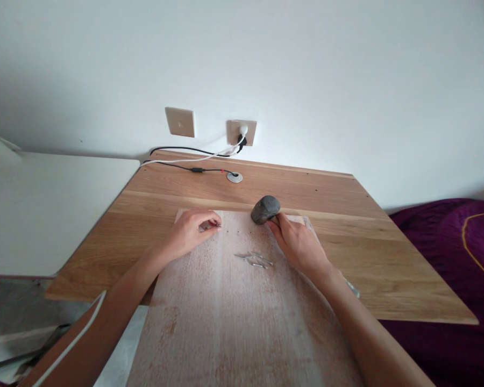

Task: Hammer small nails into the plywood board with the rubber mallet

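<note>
My left hand (193,230) is closed in a pinch at the far left of a whitish, worn wooden board (210,312). A small dark bit, apparently a nail (219,225), shows between its fingertips. My right hand (300,239) is wrapped round the handle of a mallet (266,208) with a dark grey, rounded head. The head is raised over the board's far edge, to the right of my left hand. Several loose silvery nails (258,260) lie in a small heap between my hands. A short row of dark dots marks the board beyond them; whether they are nail heads or holes I cannot tell.
The board lies on a wooden desk (125,236) against a white wall. Black and white cables (197,170) run along the desk's back to a wall socket (232,129). A white tabletop (56,209) adjoins at left. Purple cloth (435,236) is at right.
</note>
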Demonstrator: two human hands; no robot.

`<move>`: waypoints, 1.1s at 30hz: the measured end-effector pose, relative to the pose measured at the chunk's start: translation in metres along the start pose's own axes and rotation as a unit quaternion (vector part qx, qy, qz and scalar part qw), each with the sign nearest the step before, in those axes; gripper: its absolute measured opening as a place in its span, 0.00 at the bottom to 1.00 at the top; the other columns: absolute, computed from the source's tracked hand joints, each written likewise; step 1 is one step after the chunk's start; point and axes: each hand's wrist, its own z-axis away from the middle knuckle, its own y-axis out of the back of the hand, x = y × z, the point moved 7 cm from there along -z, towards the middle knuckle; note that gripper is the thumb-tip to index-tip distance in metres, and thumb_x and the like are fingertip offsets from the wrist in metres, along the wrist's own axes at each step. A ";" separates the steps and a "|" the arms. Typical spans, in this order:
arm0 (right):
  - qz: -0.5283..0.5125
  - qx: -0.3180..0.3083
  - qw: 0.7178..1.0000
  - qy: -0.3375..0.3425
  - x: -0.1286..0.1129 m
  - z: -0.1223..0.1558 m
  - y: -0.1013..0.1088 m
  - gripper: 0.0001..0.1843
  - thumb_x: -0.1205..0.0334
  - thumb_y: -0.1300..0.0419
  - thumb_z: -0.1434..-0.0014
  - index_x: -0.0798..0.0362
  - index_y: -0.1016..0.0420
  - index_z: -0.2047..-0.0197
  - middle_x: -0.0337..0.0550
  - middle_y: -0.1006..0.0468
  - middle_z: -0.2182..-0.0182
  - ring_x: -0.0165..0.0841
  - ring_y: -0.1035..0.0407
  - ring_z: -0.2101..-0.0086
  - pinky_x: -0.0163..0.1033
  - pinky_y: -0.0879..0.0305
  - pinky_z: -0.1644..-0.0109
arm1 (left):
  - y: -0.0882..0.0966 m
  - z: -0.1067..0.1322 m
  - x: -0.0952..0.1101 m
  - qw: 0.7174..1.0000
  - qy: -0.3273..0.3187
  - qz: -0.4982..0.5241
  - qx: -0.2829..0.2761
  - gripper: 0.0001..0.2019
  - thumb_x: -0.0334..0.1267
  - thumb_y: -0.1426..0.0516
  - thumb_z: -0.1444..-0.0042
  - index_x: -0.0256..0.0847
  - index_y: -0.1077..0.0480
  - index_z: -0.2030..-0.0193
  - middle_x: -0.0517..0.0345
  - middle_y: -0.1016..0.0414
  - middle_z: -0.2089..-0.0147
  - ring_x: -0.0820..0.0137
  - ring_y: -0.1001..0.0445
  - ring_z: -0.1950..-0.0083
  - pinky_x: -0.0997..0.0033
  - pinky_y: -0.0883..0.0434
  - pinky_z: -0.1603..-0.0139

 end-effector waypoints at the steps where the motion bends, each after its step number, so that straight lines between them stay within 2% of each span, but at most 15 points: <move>1: -0.001 0.000 1.000 0.000 0.000 0.000 0.000 0.14 0.55 0.52 0.21 0.53 0.30 0.53 0.53 0.14 0.63 0.44 0.19 0.65 0.41 0.46 0.67 | 0.000 0.000 0.000 1.000 -0.001 0.001 -0.001 0.03 0.31 0.37 0.38 0.41 0.23 0.63 0.61 0.17 0.64 0.72 0.21 0.65 0.73 0.28 0.60; 12: 0.006 -0.002 1.000 0.004 0.000 0.000 0.001 0.16 0.54 0.53 0.21 0.54 0.30 0.53 0.55 0.14 0.64 0.45 0.20 0.65 0.41 0.49 0.68 | -0.001 0.001 -0.003 1.000 0.023 -0.007 -0.002 0.05 0.30 0.35 0.39 0.41 0.25 0.65 0.63 0.19 0.66 0.73 0.22 0.66 0.73 0.29 0.61; 24: 0.004 0.002 1.000 0.007 0.002 0.000 -0.001 0.17 0.54 0.54 0.21 0.53 0.29 0.53 0.53 0.14 0.64 0.43 0.21 0.66 0.41 0.48 0.68 | 0.001 0.000 0.010 1.000 -0.010 -0.023 -0.004 0.07 0.26 0.36 0.42 0.41 0.27 0.65 0.63 0.20 0.65 0.72 0.23 0.63 0.72 0.30 0.58; 33: 0.003 0.008 1.000 -0.001 0.002 0.001 -0.001 0.16 0.53 0.53 0.21 0.52 0.29 0.54 0.52 0.14 0.64 0.44 0.20 0.66 0.41 0.47 0.67 | 0.001 -0.001 0.012 0.999 -0.033 -0.031 -0.008 0.08 0.24 0.37 0.42 0.41 0.28 0.66 0.63 0.22 0.66 0.72 0.25 0.64 0.71 0.30 0.59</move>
